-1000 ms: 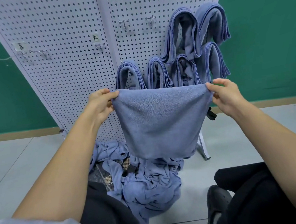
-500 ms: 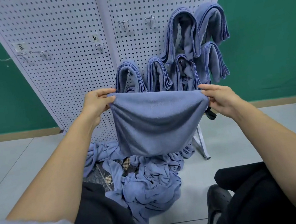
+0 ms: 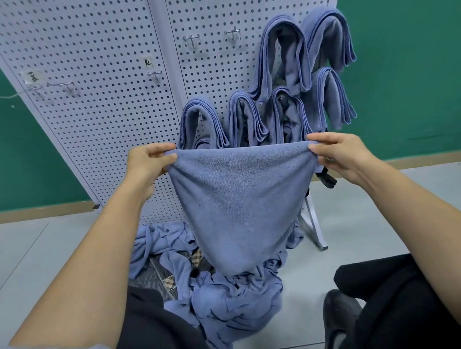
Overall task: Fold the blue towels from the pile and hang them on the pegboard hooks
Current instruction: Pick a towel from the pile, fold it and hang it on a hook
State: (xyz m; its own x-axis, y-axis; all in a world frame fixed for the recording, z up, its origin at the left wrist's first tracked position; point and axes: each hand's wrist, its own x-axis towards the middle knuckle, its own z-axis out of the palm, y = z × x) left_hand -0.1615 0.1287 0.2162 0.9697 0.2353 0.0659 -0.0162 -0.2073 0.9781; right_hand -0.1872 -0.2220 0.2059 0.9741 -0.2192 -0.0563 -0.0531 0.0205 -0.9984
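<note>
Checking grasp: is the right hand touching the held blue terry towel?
Touching. Head view: the right hand pinches the blue terry towel at its top corner.

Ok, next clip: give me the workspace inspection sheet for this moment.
Surface: grey tiled floor; the towel is handled in the air above it.
Job's things: held towel stretched by its top corners, hanging down to a point; pile of blue towels on the floor; six hung towels on the pegboard; several bare hooks.
Clutter: checked fabric under the pile; black object near the pegboard's foot.
Hands: left hand and right hand each pinch a top corner.
Cables: nothing seen.
Surroundings: green wall.
</note>
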